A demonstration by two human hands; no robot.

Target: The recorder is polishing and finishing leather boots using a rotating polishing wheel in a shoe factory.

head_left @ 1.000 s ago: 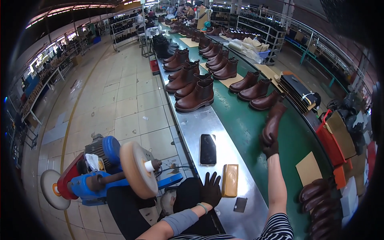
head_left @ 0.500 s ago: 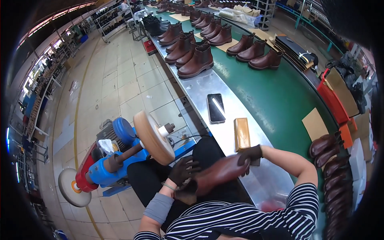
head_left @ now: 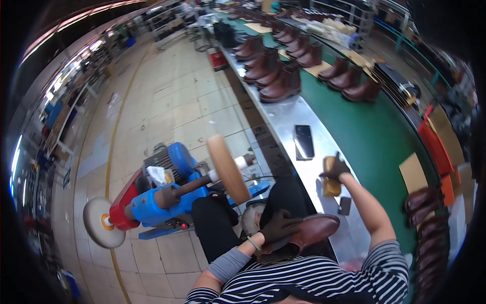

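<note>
My left hand (head_left: 279, 228), in a dark glove, is closed on a brown leather boot (head_left: 320, 229) held over my lap. The boot lies tilted with its toe pointing right; the glove and my body hide part of its shaft. Farther forward, my right hand (head_left: 338, 169), gloved too, is closed over a yellowish-tan rectangular block (head_left: 331, 187) on the metal strip (head_left: 331, 142) of the bench. A small dark block (head_left: 345, 205) lies just nearer to me. Beyond the right hand rests a black phone (head_left: 304, 143).
A blue machine (head_left: 152, 205) with a tan wheel (head_left: 229, 169) and a pale wheel (head_left: 104, 223) stands left of my knees. Brown boots (head_left: 281, 83) line the far bench beside the green belt (head_left: 354, 126). More brown footwear (head_left: 433, 243) is stacked at right, near an orange-red crate (head_left: 438, 147).
My right hand has left the boot and moved forward onto the tan block. My left hand now grips the boot, which has turned toe to the right. The whole view has shifted.
</note>
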